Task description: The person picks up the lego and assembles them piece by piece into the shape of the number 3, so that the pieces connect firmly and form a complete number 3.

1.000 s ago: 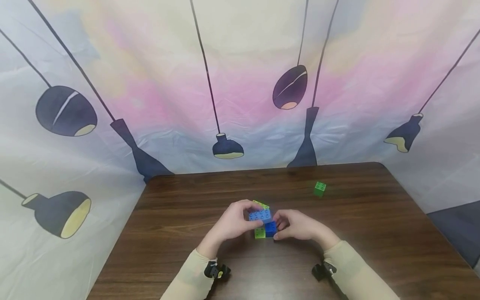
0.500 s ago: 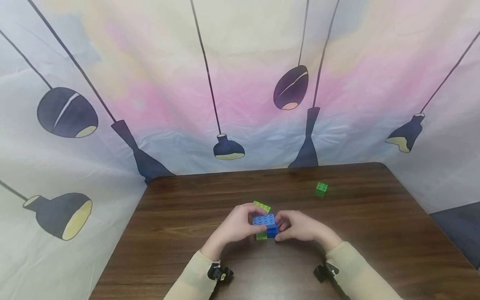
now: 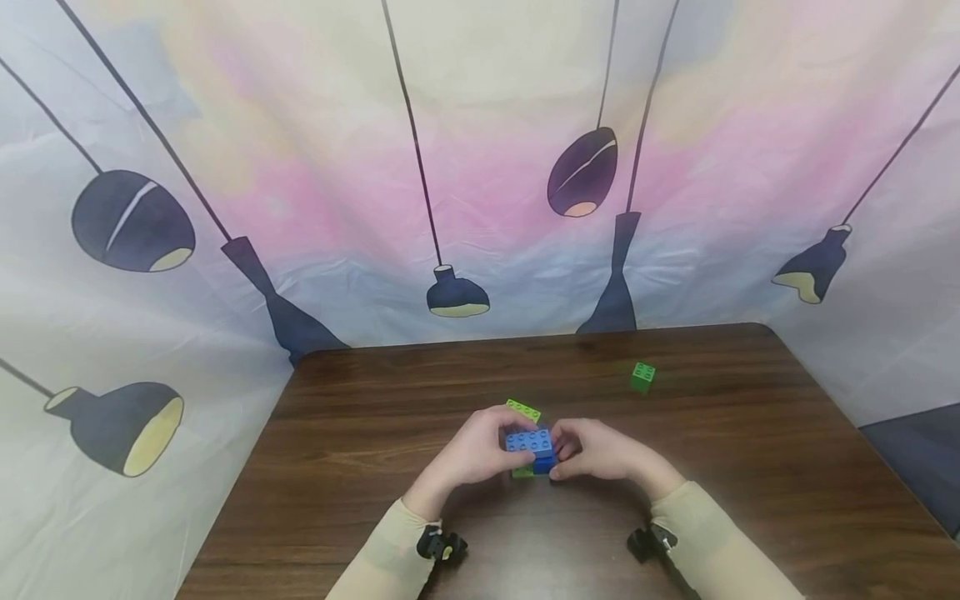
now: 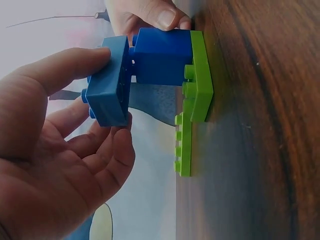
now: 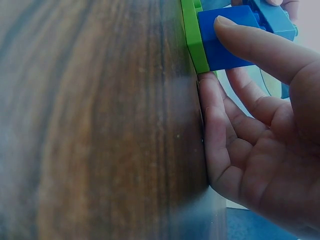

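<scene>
My left hand [image 3: 480,447] pinches a lighter blue toy brick [image 4: 109,82] between thumb and fingers. That brick overhangs the studs of a dark blue brick [image 4: 162,56], tilted slightly against it in the left wrist view. The dark blue brick sits on one end of a flat lime-green brick [image 4: 201,80] that lies on the table. My right hand [image 3: 596,450] grips the dark blue brick from the right, thumb on its near face [image 5: 227,40]. Behind them a second lime-green flat brick [image 3: 523,410] shows its row of studs, partly hidden by my left hand.
A green square brick [image 3: 642,377] stands alone toward the back right of the brown wooden table [image 3: 360,467]. A fabric backdrop [image 3: 480,167] printed with lamps hangs behind the table's far edge.
My left hand has moved the lighter blue brick slightly right and down, over the dark blue brick. My right hand keeps its hold on the dark blue brick.
</scene>
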`<state>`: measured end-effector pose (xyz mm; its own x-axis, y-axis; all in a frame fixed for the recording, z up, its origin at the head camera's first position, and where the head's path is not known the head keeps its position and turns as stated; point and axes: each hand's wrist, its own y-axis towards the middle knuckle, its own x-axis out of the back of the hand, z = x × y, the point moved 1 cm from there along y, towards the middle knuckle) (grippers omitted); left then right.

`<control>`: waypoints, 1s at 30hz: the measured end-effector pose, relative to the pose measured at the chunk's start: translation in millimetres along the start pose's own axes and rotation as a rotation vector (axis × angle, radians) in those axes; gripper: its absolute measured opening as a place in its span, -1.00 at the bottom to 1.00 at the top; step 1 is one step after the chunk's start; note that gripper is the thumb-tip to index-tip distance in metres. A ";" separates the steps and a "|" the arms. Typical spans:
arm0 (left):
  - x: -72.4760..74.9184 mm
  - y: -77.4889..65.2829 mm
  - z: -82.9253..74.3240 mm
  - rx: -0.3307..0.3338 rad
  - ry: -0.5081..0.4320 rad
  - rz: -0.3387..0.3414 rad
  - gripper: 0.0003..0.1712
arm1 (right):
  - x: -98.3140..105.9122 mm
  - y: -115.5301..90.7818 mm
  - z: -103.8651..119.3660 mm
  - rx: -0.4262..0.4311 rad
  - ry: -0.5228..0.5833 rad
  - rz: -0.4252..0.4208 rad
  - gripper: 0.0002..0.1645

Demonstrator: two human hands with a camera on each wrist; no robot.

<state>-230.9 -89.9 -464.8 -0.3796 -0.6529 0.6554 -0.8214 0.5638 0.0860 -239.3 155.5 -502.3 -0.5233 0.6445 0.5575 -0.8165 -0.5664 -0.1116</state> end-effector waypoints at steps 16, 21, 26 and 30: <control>-4.7 2.2 -2.2 -0.011 0.035 0.004 -0.63 | 0.6 1.7 -2.9 -0.002 -0.002 -0.002 -0.57; -5.1 2.6 -3.0 -0.028 0.045 0.006 -0.63 | 1.1 2.2 -2.1 -0.001 -0.007 -0.004 -0.57; -5.8 2.9 -4.4 -0.037 0.052 0.002 -0.63 | 1.0 1.7 -1.7 0.002 -0.007 -0.003 -0.58; -7.2 3.0 -5.1 -0.031 0.060 0.003 -0.63 | 0.8 1.0 -1.8 0.001 -0.006 -0.003 -0.57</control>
<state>-228.4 -80.9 -465.5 -0.3545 -0.6203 0.6997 -0.8067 0.5812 0.1066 -241.0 156.4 -503.4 -0.5190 0.6431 0.5630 -0.8181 -0.5646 -0.1093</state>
